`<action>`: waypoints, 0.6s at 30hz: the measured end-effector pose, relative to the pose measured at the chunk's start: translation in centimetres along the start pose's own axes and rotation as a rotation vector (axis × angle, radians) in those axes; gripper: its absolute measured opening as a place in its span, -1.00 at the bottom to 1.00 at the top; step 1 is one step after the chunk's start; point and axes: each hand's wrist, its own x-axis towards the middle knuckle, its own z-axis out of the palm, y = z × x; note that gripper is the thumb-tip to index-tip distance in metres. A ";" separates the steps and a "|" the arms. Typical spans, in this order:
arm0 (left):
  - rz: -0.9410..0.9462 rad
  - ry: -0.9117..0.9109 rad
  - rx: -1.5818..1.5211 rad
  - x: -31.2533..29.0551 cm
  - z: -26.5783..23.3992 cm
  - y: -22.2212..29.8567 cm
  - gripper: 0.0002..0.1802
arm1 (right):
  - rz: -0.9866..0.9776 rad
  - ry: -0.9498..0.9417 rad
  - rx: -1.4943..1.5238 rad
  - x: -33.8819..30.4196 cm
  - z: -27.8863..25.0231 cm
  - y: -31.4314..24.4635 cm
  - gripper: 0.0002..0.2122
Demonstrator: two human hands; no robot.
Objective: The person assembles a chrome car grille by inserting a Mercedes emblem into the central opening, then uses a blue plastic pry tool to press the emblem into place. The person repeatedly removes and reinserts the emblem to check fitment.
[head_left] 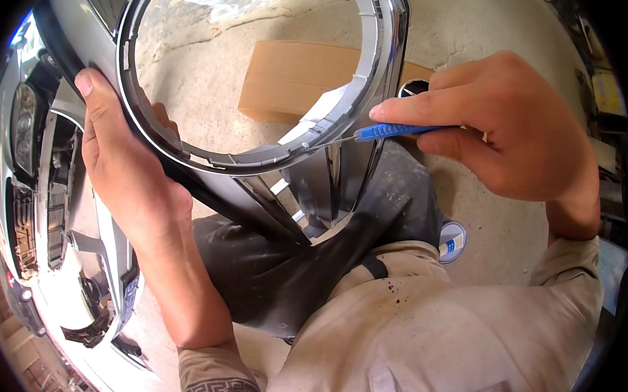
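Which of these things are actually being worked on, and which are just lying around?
In use:
- left hand gripping the chrome trim ring
- right hand holding the blue-handled tool against the ring

Lying about:
- cardboard sheet on the floor
- small round tin by the knee
- silver car front at left

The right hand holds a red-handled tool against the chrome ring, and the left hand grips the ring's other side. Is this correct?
Not quite: the head view shows the tool in the right hand has a blue handle, not red. The left hand does grip the chrome ring.
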 end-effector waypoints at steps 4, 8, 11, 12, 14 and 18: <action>0.007 -0.035 -0.009 0.3 -0.5 -0.2 -0.58 | -0.005 -0.002 -0.090 0.1 -0.1 -0.8 -0.60; 0.009 -0.036 0.006 0.1 -0.2 -0.1 -0.59 | 0.037 -0.049 -0.181 0.3 -0.1 -1.9 -0.59; 0.018 -0.014 0.026 0.3 -0.5 -0.2 -0.59 | 0.060 -0.056 -0.184 0.5 0.0 -2.5 -0.59; 0.021 -0.013 0.027 0.3 -0.5 -0.2 -0.59 | 0.064 -0.051 -0.175 0.5 0.1 -2.6 -0.59; 0.026 -0.010 0.031 0.3 -0.5 -0.2 -0.59 | 0.068 -0.041 -0.156 0.5 0.1 -2.5 -0.59; 0.014 0.008 0.030 0.4 -0.3 0.0 -0.60 | 0.069 -0.043 -0.153 0.4 0.0 -2.4 -0.59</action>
